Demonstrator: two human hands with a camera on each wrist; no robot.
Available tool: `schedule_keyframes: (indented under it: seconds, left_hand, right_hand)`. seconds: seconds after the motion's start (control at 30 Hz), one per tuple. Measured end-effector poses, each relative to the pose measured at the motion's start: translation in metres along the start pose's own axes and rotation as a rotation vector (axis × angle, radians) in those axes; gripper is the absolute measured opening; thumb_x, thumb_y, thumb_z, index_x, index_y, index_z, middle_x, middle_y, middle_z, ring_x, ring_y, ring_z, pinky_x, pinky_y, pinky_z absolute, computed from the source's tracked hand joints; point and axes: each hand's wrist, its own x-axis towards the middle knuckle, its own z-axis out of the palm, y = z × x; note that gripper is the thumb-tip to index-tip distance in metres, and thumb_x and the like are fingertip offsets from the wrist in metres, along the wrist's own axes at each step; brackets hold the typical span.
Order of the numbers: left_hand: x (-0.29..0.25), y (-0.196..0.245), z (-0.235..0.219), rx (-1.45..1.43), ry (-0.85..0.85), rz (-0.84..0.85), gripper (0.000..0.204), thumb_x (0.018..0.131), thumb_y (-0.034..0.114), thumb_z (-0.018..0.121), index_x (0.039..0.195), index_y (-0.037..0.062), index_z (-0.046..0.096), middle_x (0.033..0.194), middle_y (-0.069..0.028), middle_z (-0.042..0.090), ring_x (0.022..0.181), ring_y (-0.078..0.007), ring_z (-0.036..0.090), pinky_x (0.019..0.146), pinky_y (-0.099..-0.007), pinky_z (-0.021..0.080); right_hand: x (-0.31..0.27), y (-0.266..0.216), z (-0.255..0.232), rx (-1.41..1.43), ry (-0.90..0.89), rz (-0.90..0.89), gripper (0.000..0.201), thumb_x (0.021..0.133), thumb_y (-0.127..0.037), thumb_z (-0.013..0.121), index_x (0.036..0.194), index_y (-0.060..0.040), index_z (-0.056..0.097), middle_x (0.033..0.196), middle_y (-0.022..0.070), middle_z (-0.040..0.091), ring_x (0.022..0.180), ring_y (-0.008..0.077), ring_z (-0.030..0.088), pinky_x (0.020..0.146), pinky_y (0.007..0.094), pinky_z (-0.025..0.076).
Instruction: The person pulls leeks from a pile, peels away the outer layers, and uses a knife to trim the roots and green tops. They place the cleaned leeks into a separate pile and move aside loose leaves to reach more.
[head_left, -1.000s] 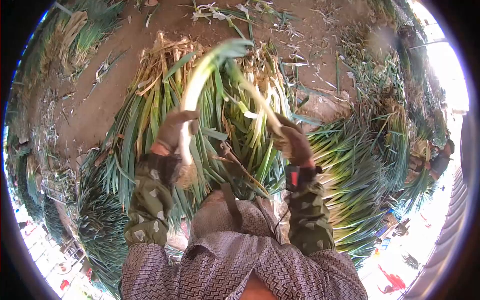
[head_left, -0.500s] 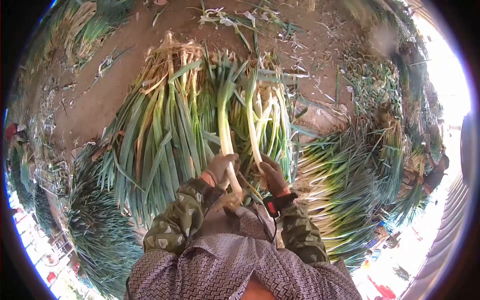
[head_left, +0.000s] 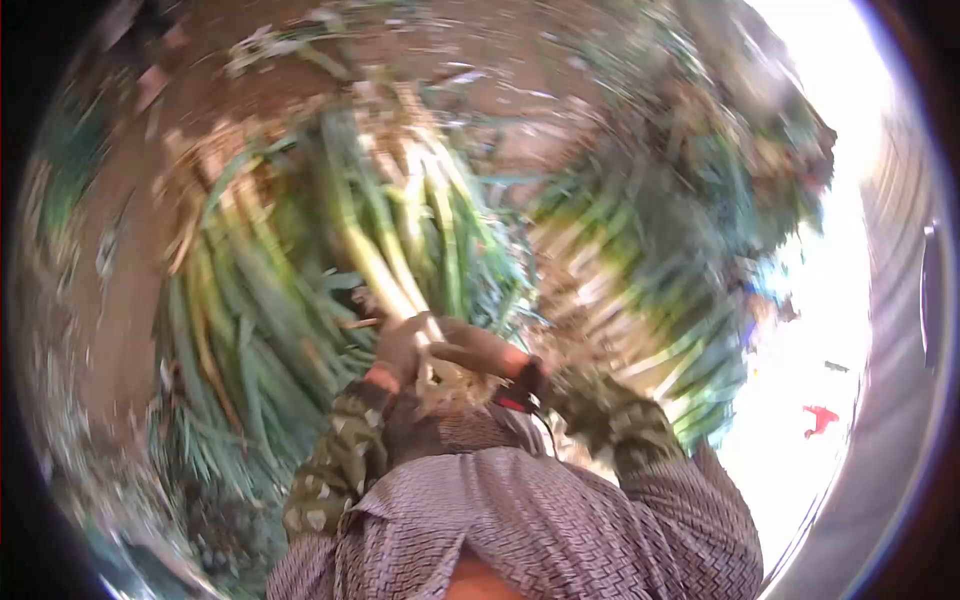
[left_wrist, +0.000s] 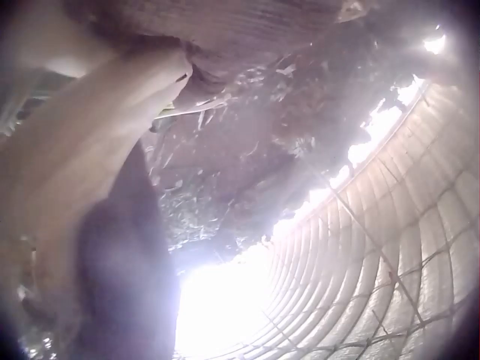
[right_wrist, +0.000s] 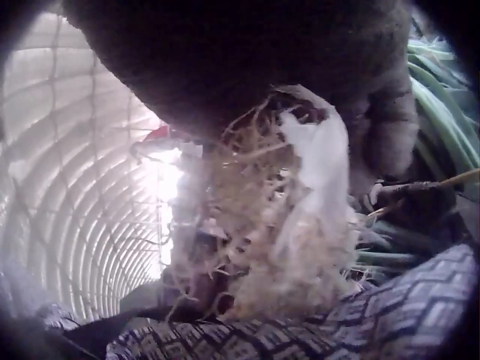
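A person's left hand in a brown cloth glove (head_left: 400, 348) is clamped round two long leek-like stalks with pale white shanks and green leaves (head_left: 378, 275), just in front of the body. The stalks lie close together and slant up and to the left in the head view, their leafy ends over the bundles beyond. Their tangled, straw-coloured root clump (right_wrist: 296, 274) hangs at the near end, just above a grey garment with a woven zigzag pattern (head_left: 490, 510). The right hand, gloved in brown too (head_left: 478, 350), reaches across the lower shanks beside the left one; with the blur, I cannot tell whether its fingers close on them or merely touch.

A black wristband with a red patch (head_left: 518, 388) sits at the right wrist, and green camouflage sleeves (head_left: 335, 455) cover both forearms.

To the left of the held stalks, a broad bundle of green leeks (head_left: 235, 290) lies with its roots away from the person. A smaller bundle with bright white shanks (head_left: 440, 215) lies just to their right, and farther right a long row of leeks (head_left: 650, 290) fans out over brown soil. The left wrist view shows a pale, ribbed curved wall (left_wrist: 375, 240).
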Motion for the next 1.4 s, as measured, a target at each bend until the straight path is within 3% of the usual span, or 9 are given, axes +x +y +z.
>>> schedule_keyframes:
  seconds: [0.3,0.37,0.5,0.6,0.83,1.03,1.27,1.33,1.4]
  left_hand:
    - [-0.007,0.041,0.016,0.36,0.135,-0.229,0.046,0.095,0.033,0.066,0.123,-0.0027,0.058,0.104,-0.0111,0.065,0.091,-0.0226,0.067,0.077,-0.0334,0.057]
    - [0.019,0.05,-0.003,0.118,0.124,-0.239,0.048,0.096,0.035,0.062,0.125,-0.0031,0.057,0.109,-0.0139,0.067,0.096,-0.026,0.066,0.086,-0.0388,0.055]
    - [0.063,0.089,0.007,-0.024,0.019,-0.05,0.052,0.094,0.039,0.063,0.127,-0.0017,0.059,0.115,-0.0157,0.068,0.102,-0.0273,0.065,0.095,-0.0429,0.051]
    - [0.121,0.105,-0.027,-0.067,0.281,0.171,0.054,0.093,0.042,0.065,0.128,0.0012,0.06,0.123,-0.0113,0.066,0.11,-0.0291,0.062,0.1,-0.046,0.048]
    - [0.133,0.089,-0.016,-0.31,-0.355,0.243,0.062,0.094,0.049,0.056,0.138,0.0066,0.05,0.14,-0.0111,0.051,0.129,-0.0318,0.048,0.112,-0.0509,0.037]
    - [0.169,-0.042,-0.024,-0.373,-0.766,0.194,0.075,0.095,0.065,0.04,0.151,0.0144,0.036,0.157,-0.0081,0.032,0.143,-0.0335,0.03,0.118,-0.0535,0.027]
    - [0.194,-0.047,0.008,-0.192,-0.291,-0.002,0.083,0.091,0.078,0.035,0.148,0.017,0.044,0.15,-0.0076,0.046,0.135,-0.0295,0.044,0.115,-0.0525,0.033]
    - [0.271,-0.031,0.038,-0.237,-0.936,-0.078,0.076,0.094,0.07,0.041,0.143,0.0123,0.048,0.144,-0.0095,0.05,0.13,-0.0283,0.049,0.114,-0.0511,0.036]
    - [0.308,-0.02,0.09,-0.204,-0.695,-0.05,0.071,0.096,0.065,0.047,0.139,0.0083,0.051,0.139,-0.0111,0.054,0.125,-0.0266,0.052,0.112,-0.0498,0.038]
  right_hand:
    - [0.042,0.024,0.032,0.646,-0.014,-0.216,0.073,0.073,-0.022,0.082,0.134,0.0003,0.049,0.115,0.0126,0.066,0.103,0.0229,0.062,0.093,0.0337,0.05]
    - [0.048,0.026,0.04,0.207,0.337,-0.478,0.08,0.074,-0.025,0.083,0.139,-0.001,0.043,0.111,0.0128,0.067,0.1,0.025,0.065,0.091,0.0354,0.051]
    - [-0.015,0.019,-0.007,-0.115,0.098,-0.255,0.086,0.076,-0.024,0.081,0.145,-0.0047,0.034,0.106,0.0176,0.067,0.097,0.0328,0.067,0.091,0.0401,0.053]
    - [-0.072,0.054,-0.059,-0.332,0.037,-0.02,0.083,0.084,-0.022,0.072,0.153,-0.0088,0.027,0.093,0.0179,0.068,0.084,0.0361,0.069,0.076,0.0458,0.056]
    - [-0.136,0.152,-0.153,-0.91,0.645,-0.185,0.037,0.088,-0.012,0.061,0.123,-0.0051,0.05,0.068,0.0115,0.059,0.056,0.0307,0.061,0.05,0.0427,0.048]
    - [-0.12,0.176,-0.133,-0.784,0.53,-0.28,0.024,0.087,-0.009,0.058,0.109,-0.0041,0.051,0.068,0.0125,0.059,0.061,0.0353,0.063,0.055,0.0467,0.049]
    - [-0.129,0.212,-0.17,-0.689,0.486,-0.165,0.023,0.088,-0.009,0.059,0.109,-0.0054,0.053,0.072,0.0121,0.06,0.066,0.0335,0.064,0.059,0.0455,0.05]
    - [-0.123,0.226,-0.184,-0.742,0.534,-0.042,0.024,0.087,-0.008,0.061,0.11,-0.0068,0.053,0.074,0.0104,0.061,0.067,0.029,0.064,0.057,0.0429,0.05]
    - [-0.124,0.233,-0.212,-0.762,0.799,-0.049,0.042,0.081,-0.012,0.07,0.12,-0.0097,0.054,0.076,0.0102,0.061,0.067,0.0264,0.064,0.059,0.0406,0.052]
